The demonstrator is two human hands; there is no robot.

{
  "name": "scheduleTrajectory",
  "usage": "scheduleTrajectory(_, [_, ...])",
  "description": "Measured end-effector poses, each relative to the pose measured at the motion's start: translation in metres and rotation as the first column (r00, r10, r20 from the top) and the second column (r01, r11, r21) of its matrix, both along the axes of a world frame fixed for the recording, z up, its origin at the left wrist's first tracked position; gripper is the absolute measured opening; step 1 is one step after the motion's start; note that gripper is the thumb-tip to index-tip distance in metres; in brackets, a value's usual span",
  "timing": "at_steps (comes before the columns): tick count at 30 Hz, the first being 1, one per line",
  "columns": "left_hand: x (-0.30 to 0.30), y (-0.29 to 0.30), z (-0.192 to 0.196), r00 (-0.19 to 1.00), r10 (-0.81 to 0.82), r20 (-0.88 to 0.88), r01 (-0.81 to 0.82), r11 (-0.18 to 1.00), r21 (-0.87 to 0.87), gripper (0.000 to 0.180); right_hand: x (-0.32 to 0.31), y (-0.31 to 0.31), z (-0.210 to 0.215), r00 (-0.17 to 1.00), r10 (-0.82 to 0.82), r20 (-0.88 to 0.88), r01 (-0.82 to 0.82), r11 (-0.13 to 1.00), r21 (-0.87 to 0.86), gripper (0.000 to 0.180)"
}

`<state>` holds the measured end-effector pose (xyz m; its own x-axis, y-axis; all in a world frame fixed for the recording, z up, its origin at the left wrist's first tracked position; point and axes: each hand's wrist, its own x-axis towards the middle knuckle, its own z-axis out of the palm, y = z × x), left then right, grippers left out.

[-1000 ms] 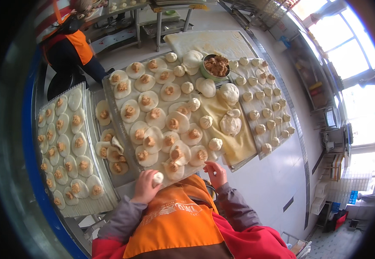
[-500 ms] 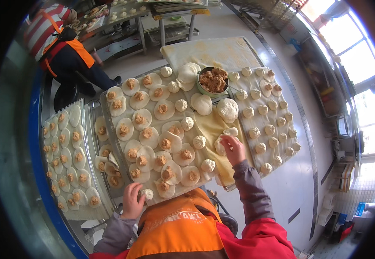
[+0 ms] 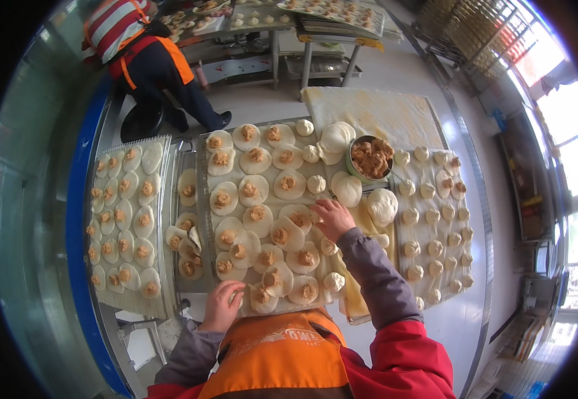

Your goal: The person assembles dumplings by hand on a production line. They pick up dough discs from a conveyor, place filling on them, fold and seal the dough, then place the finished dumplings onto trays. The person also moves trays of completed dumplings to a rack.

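The left hand (image 3: 222,306) is by the tray's (image 3: 326,265) near left corner, the right hand (image 3: 333,219) at a bun (image 3: 315,217) toward its right edge.

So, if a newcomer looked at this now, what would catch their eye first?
Probably the filled wrappers, crowding the middle tray and another at the far left. Next come the pleated buns lined up on the right, with a round bowl of brown filling near the back. The right hand is over the middle, the left hand at the near edge.
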<state>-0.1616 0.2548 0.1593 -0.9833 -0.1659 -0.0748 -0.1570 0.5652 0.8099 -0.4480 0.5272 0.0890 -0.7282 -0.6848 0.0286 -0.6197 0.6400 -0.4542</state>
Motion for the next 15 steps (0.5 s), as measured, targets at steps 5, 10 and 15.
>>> scheduleTrajectory(5, [0.018,-0.001,0.007,0.990,0.134,0.030,-0.134,0.991,-0.011,0.015,-0.034,0.002,0.007,0.990,-0.079,0.120,0.104,0.970,-0.218,0.031])
scheduleTrajectory(10, [0.033,0.019,0.011,0.969,0.239,0.066,-0.239,0.971,-0.006,0.013,-0.093,-0.020,0.012,0.979,-0.206,0.000,0.200,0.949,-0.244,0.024])
scheduleTrajectory(15, [0.042,0.046,0.013,0.956,0.280,0.092,-0.285,0.958,0.044,0.013,-0.129,-0.056,0.001,0.990,-0.090,-0.105,0.063,0.969,-0.237,0.026])
